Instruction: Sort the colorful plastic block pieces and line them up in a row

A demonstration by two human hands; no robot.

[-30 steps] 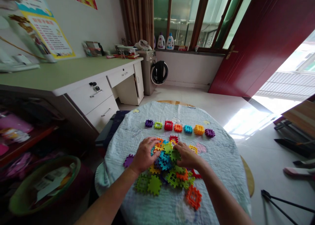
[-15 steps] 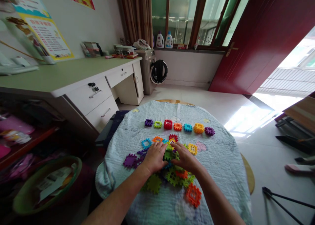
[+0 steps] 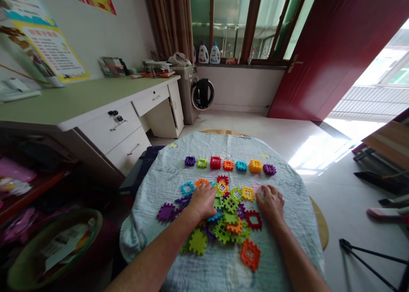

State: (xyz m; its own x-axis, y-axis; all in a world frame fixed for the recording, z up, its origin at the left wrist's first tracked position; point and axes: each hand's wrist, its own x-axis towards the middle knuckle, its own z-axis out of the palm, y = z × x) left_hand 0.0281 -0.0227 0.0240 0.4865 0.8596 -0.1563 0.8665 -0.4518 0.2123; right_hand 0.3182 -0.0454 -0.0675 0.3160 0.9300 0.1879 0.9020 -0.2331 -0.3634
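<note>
A heap of coloured square plastic building tiles (image 3: 228,217) lies on a round table under a pale quilted cloth (image 3: 287,236). My left hand (image 3: 202,201) rests palm down on the heap's left side, fingers spread over the tiles. My right hand (image 3: 271,203) lies flat on the cloth just right of the heap, beside a red tile (image 3: 253,219). Neither hand holds a tile. Farther back, a straight row of tiles (image 3: 228,164) runs from purple on the left to purple on the right.
An orange tile (image 3: 250,253) lies apart near the front. A desk with drawers (image 3: 124,121) stands to the left, a green basin (image 3: 47,249) on the floor at lower left. A small washing machine (image 3: 196,94) sits under the window. Black tripod legs (image 3: 367,258) lie at the right.
My right hand has slid right, off the heap onto the bare cloth. My left hand moved slightly right across the pile, and the tiles have spread out.
</note>
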